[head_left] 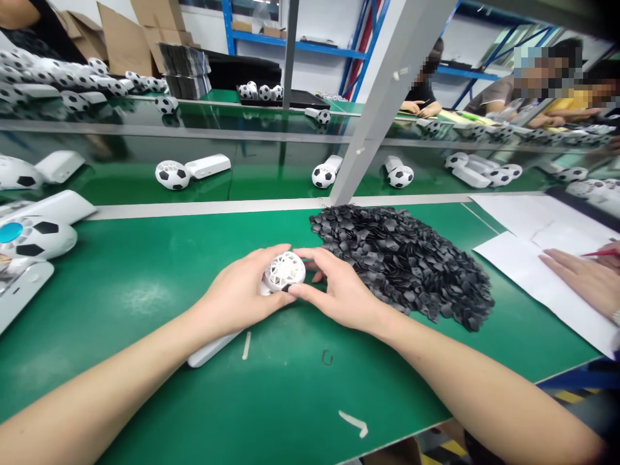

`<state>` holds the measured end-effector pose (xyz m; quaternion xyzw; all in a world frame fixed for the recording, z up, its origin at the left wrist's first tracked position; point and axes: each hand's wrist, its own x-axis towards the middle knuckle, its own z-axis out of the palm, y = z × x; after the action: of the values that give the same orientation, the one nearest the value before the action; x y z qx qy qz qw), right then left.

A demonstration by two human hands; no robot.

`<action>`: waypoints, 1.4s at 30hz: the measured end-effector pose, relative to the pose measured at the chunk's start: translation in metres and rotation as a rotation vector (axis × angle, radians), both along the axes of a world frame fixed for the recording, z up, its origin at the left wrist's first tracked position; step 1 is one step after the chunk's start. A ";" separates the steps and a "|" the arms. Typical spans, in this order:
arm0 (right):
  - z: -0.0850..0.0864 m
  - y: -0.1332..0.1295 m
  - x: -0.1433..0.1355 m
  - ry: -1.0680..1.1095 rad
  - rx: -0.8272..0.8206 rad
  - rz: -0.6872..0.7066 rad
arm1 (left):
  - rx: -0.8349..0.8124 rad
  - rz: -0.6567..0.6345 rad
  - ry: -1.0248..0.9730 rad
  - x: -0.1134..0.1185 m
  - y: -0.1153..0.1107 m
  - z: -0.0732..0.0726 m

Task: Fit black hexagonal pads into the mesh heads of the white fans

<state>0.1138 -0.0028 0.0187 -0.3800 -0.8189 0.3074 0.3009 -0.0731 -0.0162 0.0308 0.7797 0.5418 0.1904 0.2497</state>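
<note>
Both hands, left (242,294) and right (339,290), closed around white ball-headed fan (285,271) beside black pentagon pile (407,258)

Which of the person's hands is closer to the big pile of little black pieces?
The right hand. It sits just beside the pile of black pieces, at its left edge, almost touching. The left hand is farther left, on the other side of the white ball-shaped fan both hands hold.

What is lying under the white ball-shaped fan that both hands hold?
Under the white fan is the green table. Its white handle runs out below the left hand. The right hand covers its right side, so nothing can be seen there.
</note>
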 end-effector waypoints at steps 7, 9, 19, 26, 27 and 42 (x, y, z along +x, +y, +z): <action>0.002 0.002 0.000 -0.029 0.001 -0.010 | 0.033 0.019 0.005 0.004 0.000 0.003; 0.003 0.002 -0.001 -0.002 -0.064 -0.009 | 0.046 0.030 0.019 0.006 -0.001 0.004; -0.004 -0.002 -0.005 0.063 -0.084 -0.031 | 0.075 0.034 0.093 0.008 -0.004 0.006; 0.015 0.028 0.022 0.095 -0.116 -0.129 | -0.027 -0.030 0.111 -0.002 -0.001 0.005; 0.018 0.033 0.030 0.052 -0.058 -0.226 | -0.036 -0.046 0.131 -0.006 0.000 0.005; 0.006 0.043 0.024 -0.537 0.107 -0.253 | 0.190 -0.246 0.278 -0.016 0.009 0.006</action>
<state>0.1381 0.0397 0.0245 -0.5306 -0.8302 0.1124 0.1288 -0.0891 -0.0071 0.0372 0.8788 0.4512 0.0992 0.1194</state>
